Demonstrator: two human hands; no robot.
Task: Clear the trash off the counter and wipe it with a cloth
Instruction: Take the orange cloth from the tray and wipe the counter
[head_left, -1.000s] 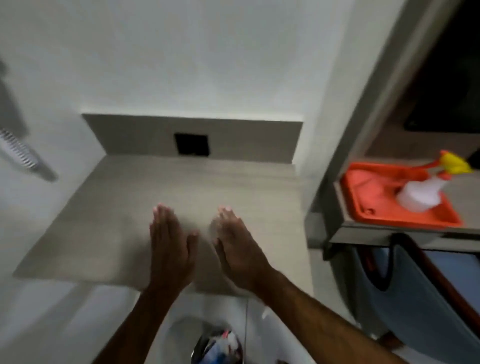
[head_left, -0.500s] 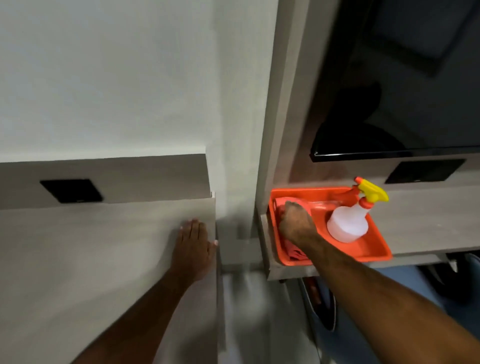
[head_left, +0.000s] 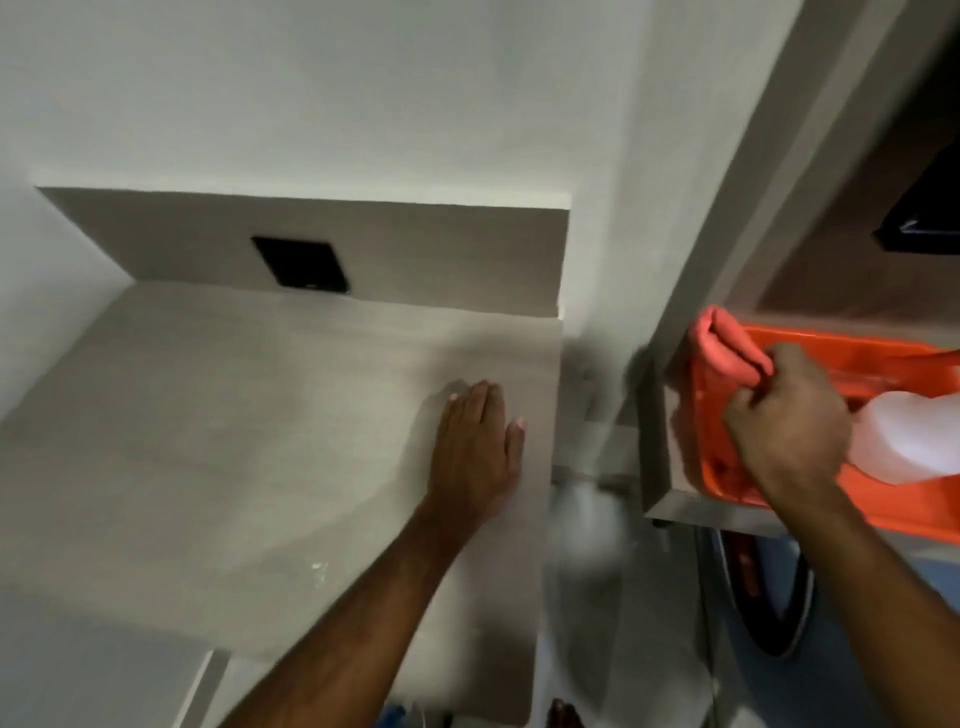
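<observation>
The grey counter (head_left: 249, 447) fills the left and middle of the view, with a few small white flecks (head_left: 317, 569) near its front edge. My left hand (head_left: 475, 447) lies flat on its right part, palm down, fingers together. My right hand (head_left: 784, 431) is over the orange tray (head_left: 883, 512) on the shelf to the right. Its fingers pinch a folded coral-pink cloth (head_left: 719, 345), lifted above the tray's left end.
A white spray bottle (head_left: 909, 436) lies in the tray beside my right hand. A black wall socket (head_left: 300, 262) sits in the counter's back panel. A narrow gap with a wall column (head_left: 597, 395) separates counter and shelf. A grey-blue chair (head_left: 779, 597) stands below the shelf.
My right hand has closed on the pink cloth and raised it from the tray. The view swung back left toward the counter. My left hand stays flat on the counter.
</observation>
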